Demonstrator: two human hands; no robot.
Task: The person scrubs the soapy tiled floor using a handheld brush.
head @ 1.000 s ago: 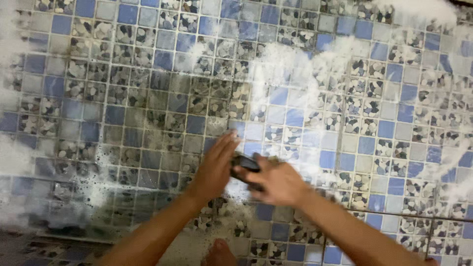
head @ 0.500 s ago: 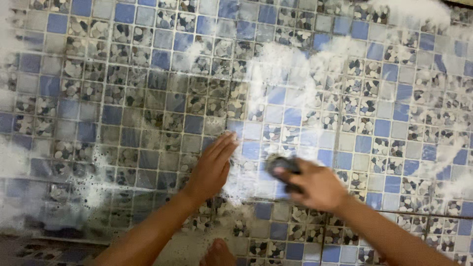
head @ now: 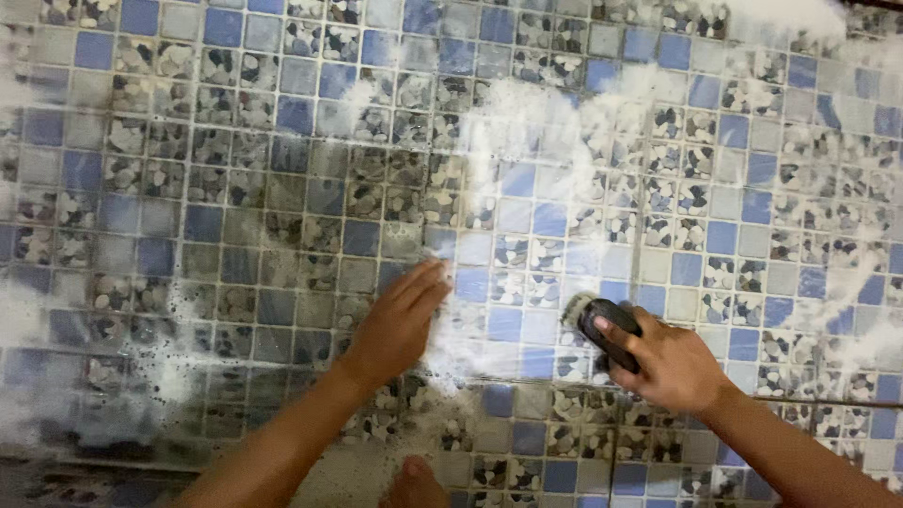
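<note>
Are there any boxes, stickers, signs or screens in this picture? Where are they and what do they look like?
None in view: only the tiled floor in blue, grey and pebble squares with white foam, the left hand flat on it, and the right hand holding a dark scrubbing brush.

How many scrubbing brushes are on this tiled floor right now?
1. A dark-handled scrubbing brush with pale bristles is gripped in the right hand, pressed to the soapy blue and pebble-patterned tiled floor. The left hand lies flat, holding nothing.
</note>
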